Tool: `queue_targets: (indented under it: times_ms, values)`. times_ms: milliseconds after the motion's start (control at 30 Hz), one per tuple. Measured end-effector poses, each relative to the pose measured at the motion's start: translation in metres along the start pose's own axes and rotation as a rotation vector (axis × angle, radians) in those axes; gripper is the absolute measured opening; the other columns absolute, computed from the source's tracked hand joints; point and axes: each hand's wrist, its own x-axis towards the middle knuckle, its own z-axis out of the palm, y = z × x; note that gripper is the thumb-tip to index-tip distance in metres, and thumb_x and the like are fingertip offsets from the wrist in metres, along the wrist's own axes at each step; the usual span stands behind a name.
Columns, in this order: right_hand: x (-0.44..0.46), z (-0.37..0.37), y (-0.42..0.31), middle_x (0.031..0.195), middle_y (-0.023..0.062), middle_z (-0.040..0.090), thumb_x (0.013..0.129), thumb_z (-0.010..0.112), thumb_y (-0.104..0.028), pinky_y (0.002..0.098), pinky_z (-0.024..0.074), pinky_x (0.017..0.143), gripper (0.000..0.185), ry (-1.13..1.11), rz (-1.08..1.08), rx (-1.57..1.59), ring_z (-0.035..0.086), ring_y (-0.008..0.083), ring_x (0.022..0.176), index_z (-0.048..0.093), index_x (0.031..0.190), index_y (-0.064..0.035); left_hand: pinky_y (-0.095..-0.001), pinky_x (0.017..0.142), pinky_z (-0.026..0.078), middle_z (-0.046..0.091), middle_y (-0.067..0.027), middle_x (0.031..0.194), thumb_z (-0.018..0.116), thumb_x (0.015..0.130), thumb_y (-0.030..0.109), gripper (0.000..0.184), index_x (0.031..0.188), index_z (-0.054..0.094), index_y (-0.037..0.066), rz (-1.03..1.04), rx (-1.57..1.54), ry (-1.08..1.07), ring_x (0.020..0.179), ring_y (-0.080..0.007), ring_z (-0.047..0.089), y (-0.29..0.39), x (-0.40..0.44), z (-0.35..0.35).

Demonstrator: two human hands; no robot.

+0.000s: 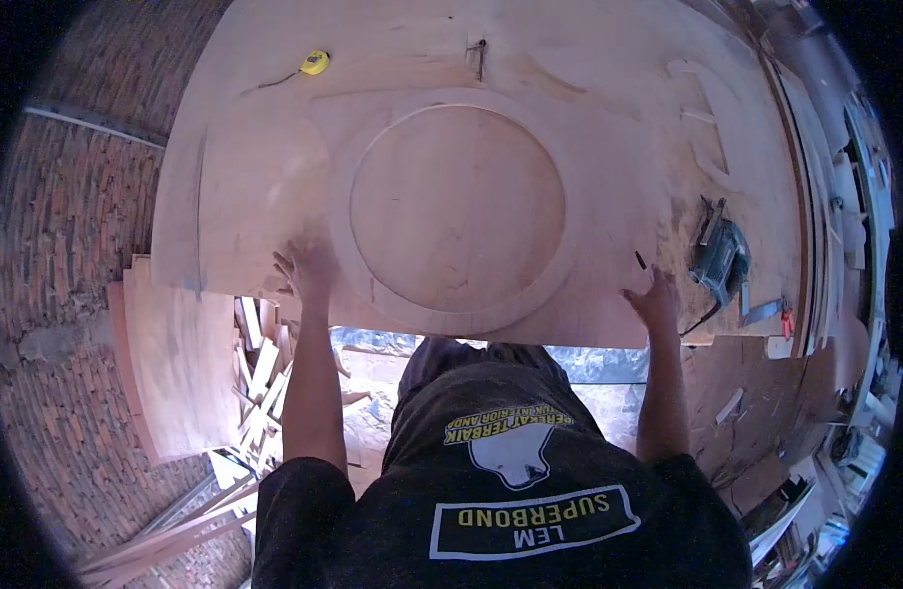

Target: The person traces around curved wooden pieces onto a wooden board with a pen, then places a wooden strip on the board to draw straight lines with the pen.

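1. Brick wall (74, 226) is standing beyond the left edge of the tabletop (245, 196) in the head view; wood scraps (262, 368) are lying below the near edge.
2. We are seeing a wooden ring (456, 325) lying flat mid-tabletop, its lower rim sitting close to the near edge.
3. Our left hand (306, 272) is spreading its fingers just beside the ring; whether they are touching it, we cannot tell. Our right hand (656, 299) is lying towards the near right corner, thumb and fingers standing apart, gripping nothing visible.
4. We are judging that an uneven push could be tipping the ring over the near edge, and a careless rightward sweep could be knocking the power tool (721, 260) near the right edge.
5. On our shirt (569, 481) we are reading, upside down, "LEM SUPERBOND", plus "TERBAIK" and "INTERIOR ANDA" among partly hidden words. On the yellow tape measure (315, 63), towards the far left corner, we are making out no lettering.
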Motion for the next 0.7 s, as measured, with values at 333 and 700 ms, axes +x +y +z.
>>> queue_targets:
  times_ms: [333,700]
  values:
    - [-0.008,0.005,-0.009,0.131,0.0261,0.059,0.076,0.084,-0.045,0.0485,0.0498,0.101,0.079,0.086,-0.064,0.028,0.057,0.0421,0.123,0.057,0.136,-0.0003,-0.083,0.107,-0.002,0.008,-0.0232,0.168,0.047,0.099,0.062,0.077,0.157,0.034,0.014,-0.055,0.097,0.118,0.156,-0.042,0.005,0.039,-0.019,-0.017]
    - [0.001,-0.009,-0.042,0.099,0.023,0.071,0.088,0.069,-0.046,0.052,0.0538,0.084,0.045,0.005,-0.04,0.006,0.068,0.0428,0.093,0.072,0.107,-0.0057,-0.054,0.094,0.043,0.056,-0.0189,0.12,0.075,0.085,0.037,0.06,0.131,0.056,0.002,0.069,-0.297,0.216,0.108,-0.0347,0.057,0.058,-0.062,-0.063]
